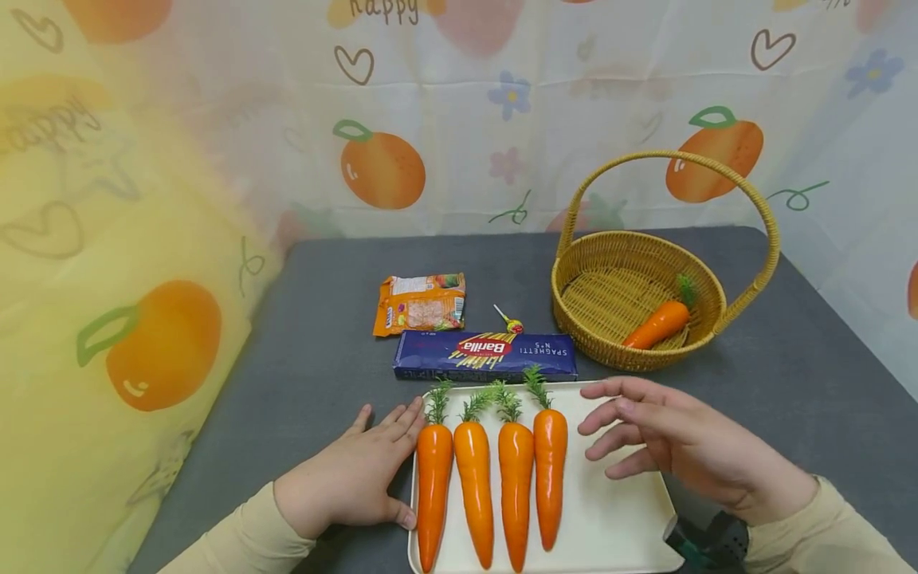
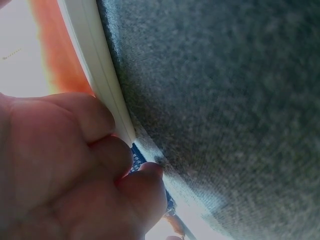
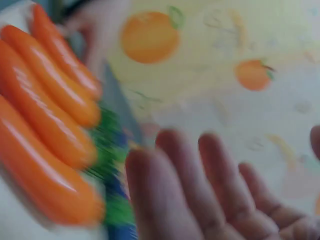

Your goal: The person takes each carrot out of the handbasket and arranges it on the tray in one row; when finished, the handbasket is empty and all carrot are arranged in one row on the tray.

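Observation:
Several orange carrots (image 1: pixel 516 486) with green tops lie side by side on a cream tray (image 1: pixel 610 526), tips toward me. My left hand (image 1: pixel 358 470) rests at the tray's left edge, fingers spread and thumb beside the leftmost carrot. In the left wrist view its fingers lie along the tray rim (image 2: pixel 92 55). Over the right part of the tray, my right hand (image 1: pixel 667 442) is raised with its fingers apart, holding nothing. The right wrist view shows its fingers (image 3: pixel 185 185) extended to the right of the carrots (image 3: pixel 50 130).
Behind the tray's right side stands a handled wicker basket (image 1: pixel 595 279) with one carrot (image 1: pixel 658 324) inside. A blue spaghetti box (image 1: pixel 445 356) lies just behind the tray. Beyond it are an orange packet (image 1: pixel 423 307) and a lollipop (image 1: pixel 513 325). Printed curtains (image 1: pixel 459 104) surround the grey table (image 1: pixel 330 295).

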Demonstrator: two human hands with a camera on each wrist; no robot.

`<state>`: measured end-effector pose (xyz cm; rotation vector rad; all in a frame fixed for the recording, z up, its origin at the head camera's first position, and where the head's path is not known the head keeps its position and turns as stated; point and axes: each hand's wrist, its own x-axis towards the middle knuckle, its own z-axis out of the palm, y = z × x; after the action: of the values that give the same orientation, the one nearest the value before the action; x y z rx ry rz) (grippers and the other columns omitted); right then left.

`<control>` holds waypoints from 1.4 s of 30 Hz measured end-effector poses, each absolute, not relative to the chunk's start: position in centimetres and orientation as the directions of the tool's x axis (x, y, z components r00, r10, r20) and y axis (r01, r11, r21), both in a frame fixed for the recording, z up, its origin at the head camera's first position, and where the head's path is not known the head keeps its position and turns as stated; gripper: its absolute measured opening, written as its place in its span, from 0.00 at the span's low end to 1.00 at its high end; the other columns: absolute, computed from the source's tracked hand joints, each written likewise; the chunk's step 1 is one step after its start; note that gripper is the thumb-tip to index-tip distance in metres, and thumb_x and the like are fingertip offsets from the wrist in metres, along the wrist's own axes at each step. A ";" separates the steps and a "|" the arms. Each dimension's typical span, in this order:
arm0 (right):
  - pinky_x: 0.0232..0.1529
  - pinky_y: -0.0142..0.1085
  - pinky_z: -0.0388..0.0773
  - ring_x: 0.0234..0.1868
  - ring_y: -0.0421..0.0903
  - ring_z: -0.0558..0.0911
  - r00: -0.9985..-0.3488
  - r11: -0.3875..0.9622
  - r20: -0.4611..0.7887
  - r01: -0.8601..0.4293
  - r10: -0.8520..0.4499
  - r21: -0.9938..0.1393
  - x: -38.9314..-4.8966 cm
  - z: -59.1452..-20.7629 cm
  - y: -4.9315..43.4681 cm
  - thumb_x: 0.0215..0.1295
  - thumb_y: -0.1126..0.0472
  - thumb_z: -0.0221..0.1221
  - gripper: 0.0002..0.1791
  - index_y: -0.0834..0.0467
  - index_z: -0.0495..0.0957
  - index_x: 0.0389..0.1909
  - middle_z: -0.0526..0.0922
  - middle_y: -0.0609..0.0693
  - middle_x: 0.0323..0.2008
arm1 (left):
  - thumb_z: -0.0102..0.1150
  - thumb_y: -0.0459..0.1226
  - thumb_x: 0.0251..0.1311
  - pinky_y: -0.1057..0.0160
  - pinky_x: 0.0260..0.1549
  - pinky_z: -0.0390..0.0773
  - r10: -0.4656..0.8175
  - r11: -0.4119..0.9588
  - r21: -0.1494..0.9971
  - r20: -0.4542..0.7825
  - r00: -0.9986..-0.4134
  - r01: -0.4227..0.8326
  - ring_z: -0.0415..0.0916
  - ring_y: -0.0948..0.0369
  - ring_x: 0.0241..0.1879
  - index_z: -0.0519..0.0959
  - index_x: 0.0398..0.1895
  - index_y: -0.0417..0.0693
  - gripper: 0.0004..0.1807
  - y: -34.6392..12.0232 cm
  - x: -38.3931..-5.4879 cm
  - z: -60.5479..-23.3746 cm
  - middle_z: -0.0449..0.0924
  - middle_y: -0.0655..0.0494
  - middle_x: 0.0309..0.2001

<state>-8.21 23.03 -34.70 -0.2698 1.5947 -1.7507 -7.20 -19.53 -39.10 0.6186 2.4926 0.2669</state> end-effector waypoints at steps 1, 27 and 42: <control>0.59 0.49 0.90 0.59 0.52 0.90 -0.711 0.013 -0.272 0.347 -0.649 -0.938 -8.8 -34.2 23.7 0.94 0.52 0.38 0.22 0.50 0.69 0.78 0.87 0.52 0.62 | 0.81 0.68 0.46 0.24 0.83 0.38 0.483 0.874 0.313 -0.466 -0.741 0.372 0.48 0.46 0.90 0.54 0.91 0.47 0.74 -19.5 -7.2 -39.1 0.42 0.52 0.92; 0.87 0.42 0.24 0.86 0.44 0.13 -0.849 -0.662 -0.465 0.501 -0.252 -0.558 -18.1 -31.4 28.4 0.87 0.35 0.43 0.53 0.26 0.01 0.73 -0.01 0.31 0.78 | 0.81 0.68 0.47 0.24 0.83 0.41 0.498 0.865 0.325 -0.453 -0.739 0.383 0.51 0.44 0.89 0.55 0.90 0.45 0.73 -19.7 -7.4 -39.1 0.43 0.49 0.92; 0.89 0.39 0.32 0.90 0.42 0.24 -0.778 -0.688 -0.601 0.538 -0.183 -0.487 -22.1 -32.7 26.3 0.88 0.34 0.40 0.48 0.23 0.09 0.80 0.12 0.35 0.87 | 0.81 0.67 0.49 0.26 0.84 0.41 0.515 0.854 0.336 -0.440 -0.735 0.397 0.48 0.45 0.90 0.55 0.91 0.45 0.72 -19.7 -7.1 -39.1 0.43 0.49 0.92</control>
<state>-22.05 26.31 -32.65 0.7333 0.9415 -2.4549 -7.15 -19.73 -39.10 0.6652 2.4960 0.2974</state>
